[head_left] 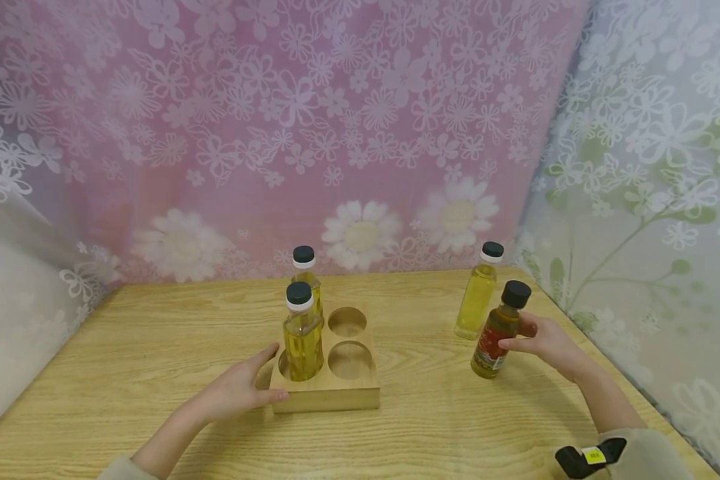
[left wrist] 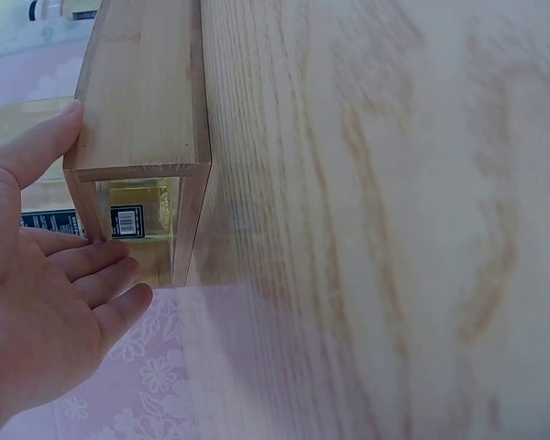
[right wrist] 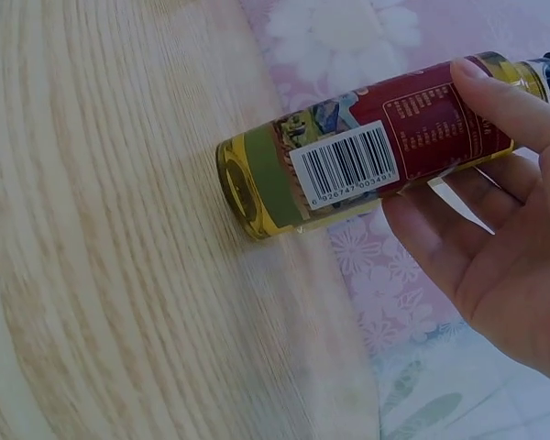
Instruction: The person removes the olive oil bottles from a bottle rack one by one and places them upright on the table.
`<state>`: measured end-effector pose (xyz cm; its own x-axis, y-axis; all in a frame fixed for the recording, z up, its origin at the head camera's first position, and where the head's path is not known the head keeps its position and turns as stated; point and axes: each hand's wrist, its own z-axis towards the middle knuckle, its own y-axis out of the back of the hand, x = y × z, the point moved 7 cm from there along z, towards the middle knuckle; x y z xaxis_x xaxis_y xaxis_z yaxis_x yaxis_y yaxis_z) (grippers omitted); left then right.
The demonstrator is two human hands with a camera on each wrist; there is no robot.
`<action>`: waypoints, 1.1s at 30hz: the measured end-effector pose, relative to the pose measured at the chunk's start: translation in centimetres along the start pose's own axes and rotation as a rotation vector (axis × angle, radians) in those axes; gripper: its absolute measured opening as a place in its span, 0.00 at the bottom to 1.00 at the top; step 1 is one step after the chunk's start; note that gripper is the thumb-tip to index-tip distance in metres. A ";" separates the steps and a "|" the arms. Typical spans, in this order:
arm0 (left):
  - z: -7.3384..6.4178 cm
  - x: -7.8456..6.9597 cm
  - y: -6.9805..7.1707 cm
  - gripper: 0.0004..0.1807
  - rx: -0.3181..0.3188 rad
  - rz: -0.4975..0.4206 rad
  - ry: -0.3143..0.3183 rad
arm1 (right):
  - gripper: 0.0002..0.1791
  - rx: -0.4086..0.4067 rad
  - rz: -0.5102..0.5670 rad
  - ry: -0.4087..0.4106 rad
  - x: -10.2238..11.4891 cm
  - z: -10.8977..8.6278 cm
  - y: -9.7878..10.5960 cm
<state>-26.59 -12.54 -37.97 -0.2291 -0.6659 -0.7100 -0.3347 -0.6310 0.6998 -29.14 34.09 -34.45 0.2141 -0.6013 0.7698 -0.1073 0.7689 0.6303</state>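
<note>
My right hand [head_left: 546, 345] grips a bottle of oil [head_left: 497, 333] with a black cap and a red label, thumb on one side and fingers round the other. The bottle leans slightly, its base close over the table; its barcode faces the right wrist camera. At the left end of a wooden holder [head_left: 360, 399], my left hand [head_left: 231, 393] is spread, with thumb [left wrist: 50, 147] and fingertips right at its edges. A bottle of yellow oil [head_left: 304, 347] stands in the holder's front left hole, partly hiding another oil bottle [head_left: 303, 260] behind it.
A third yellow oil bottle [head_left: 479, 293] with a dark cap and white collar stands on the wooden table [head_left: 420, 427], just behind the gripped one. Two round holes [head_left: 349, 360] show on the holder's right side. Flowered cloth [head_left: 360, 133] hangs behind and at both sides.
</note>
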 end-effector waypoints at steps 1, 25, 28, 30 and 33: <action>0.0 0.0 0.0 0.52 -0.002 0.001 -0.001 | 0.34 0.006 0.004 0.005 0.1 0.0 0.0; 0.0 0.1 0.1 0.53 0.004 0.000 -0.007 | 0.24 0.047 0.155 0.058 1.2 -4.0 1.3; 0.0 0.1 0.2 0.53 -0.002 0.015 -0.011 | 0.23 0.069 0.121 0.057 2.1 -4.3 0.8; 0.1 0.2 0.2 0.53 -0.006 0.024 -0.014 | 0.24 0.087 0.101 0.058 2.8 -4.3 0.2; 0.1 0.2 0.0 0.53 0.000 0.015 -0.015 | 0.24 0.095 0.090 0.040 3.8 -4.0 -0.7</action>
<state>-26.77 -12.62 -38.07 -0.2477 -0.6691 -0.7006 -0.3312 -0.6211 0.7103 -24.31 32.15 -32.32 0.2379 -0.5203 0.8202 -0.2190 0.7939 0.5672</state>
